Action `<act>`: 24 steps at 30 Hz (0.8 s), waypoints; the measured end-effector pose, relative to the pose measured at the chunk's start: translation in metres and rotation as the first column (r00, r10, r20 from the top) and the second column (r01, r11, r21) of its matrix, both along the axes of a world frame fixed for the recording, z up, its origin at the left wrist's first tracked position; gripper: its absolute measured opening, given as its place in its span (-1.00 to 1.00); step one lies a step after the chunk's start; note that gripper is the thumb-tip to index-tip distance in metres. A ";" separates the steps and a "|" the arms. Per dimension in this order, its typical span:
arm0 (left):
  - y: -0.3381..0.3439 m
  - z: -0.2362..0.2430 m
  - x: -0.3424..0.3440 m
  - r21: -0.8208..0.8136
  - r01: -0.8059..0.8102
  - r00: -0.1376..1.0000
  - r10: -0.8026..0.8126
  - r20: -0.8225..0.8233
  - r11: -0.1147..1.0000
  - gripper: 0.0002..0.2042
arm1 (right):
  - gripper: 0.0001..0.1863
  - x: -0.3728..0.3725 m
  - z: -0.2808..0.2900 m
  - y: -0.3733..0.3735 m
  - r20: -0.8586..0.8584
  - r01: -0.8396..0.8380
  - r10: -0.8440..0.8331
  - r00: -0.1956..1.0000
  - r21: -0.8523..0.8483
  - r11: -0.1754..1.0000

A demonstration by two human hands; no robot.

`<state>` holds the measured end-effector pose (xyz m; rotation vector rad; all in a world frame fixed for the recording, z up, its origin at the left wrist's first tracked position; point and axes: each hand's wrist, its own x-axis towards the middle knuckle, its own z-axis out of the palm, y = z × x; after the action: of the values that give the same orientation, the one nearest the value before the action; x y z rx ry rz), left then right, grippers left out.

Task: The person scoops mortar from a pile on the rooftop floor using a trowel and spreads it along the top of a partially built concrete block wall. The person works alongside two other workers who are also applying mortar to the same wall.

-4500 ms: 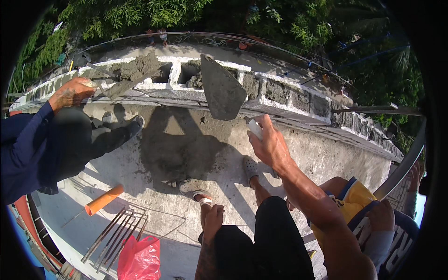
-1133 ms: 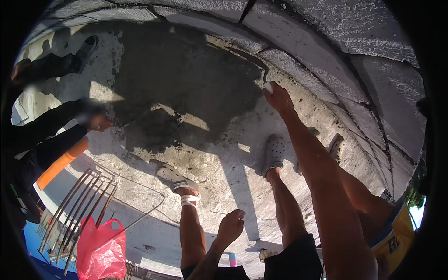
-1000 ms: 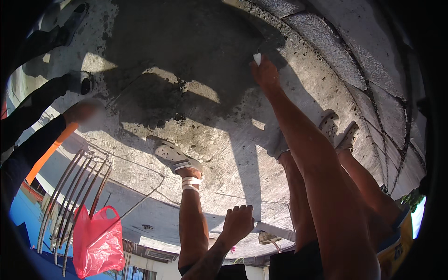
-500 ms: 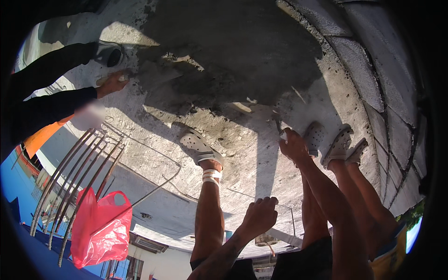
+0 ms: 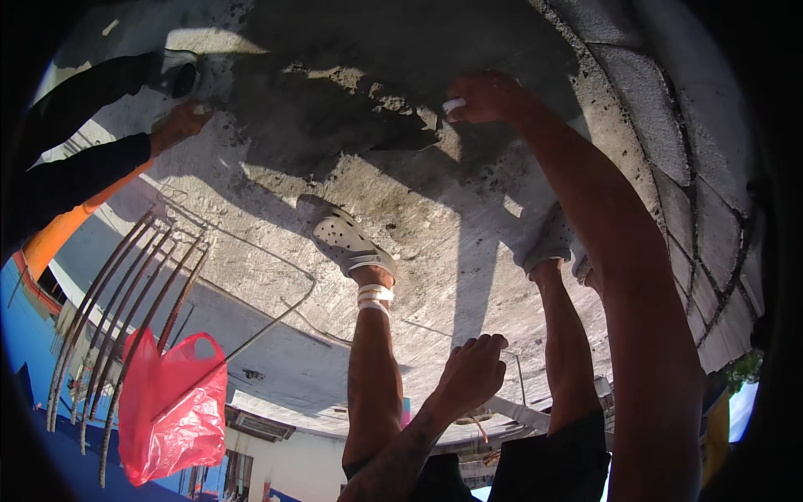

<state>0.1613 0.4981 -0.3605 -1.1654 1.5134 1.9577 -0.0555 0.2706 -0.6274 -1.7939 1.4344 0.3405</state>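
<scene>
Right hand: the wearer's right hand [image 5: 485,96], reaching far ahead, is closed around the pale handle of a trowel [image 5: 414,135].
Left hand: the wearer's left hand [image 5: 473,372] hangs over the legs, fingers half curled; whether it holds anything cannot be told.
Trowel's place: low over a dark, shaded patch of floor [image 5: 502,38], near its edge; whether the blade touches it is unclear.
Right-hand edge: a block wall [image 5: 698,188] curves down that side, well apart from the trowel.
Left-hand edge: a co-worker's hand [image 5: 180,125] and dark sleeve [image 5: 96,171] reach in, near an orange tube [image 5: 84,222].
Room to move: between wall and co-worker, with pale floor [image 5: 427,209] running back to the wearer's gray clogs [image 5: 347,238].
Lower left: brown metal rods [image 5: 163,289] stand beside a pink plastic bag [image 5: 180,410].
Trowel's direction: the blade points leftward from the hand; its tip is lost in shadow.
Long axis: roughly crosswise to the wearer, handle end right.
</scene>
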 end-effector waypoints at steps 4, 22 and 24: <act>-0.008 0.002 0.003 -0.050 -0.021 1.000 0.021 0.000 0.999 -0.69 | -0.59 0.000 0.040 0.080 0.077 0.201 -0.211 0.974 0.121 0.972; -0.008 -0.011 0.014 -0.178 -0.094 0.995 0.100 0.026 0.980 -0.73 | -0.56 0.105 0.012 0.095 -0.008 0.648 -0.652 0.758 0.127 0.751; -0.009 -0.005 0.013 -0.139 -0.082 0.996 0.086 0.027 0.987 -0.73 | -0.59 0.113 0.019 0.114 0.093 0.773 -0.768 0.634 -0.033 0.634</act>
<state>0.1739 0.4891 -0.3659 -1.3320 1.6292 1.9028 0.0574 0.3844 -0.6080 -1.0486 2.0242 -0.2341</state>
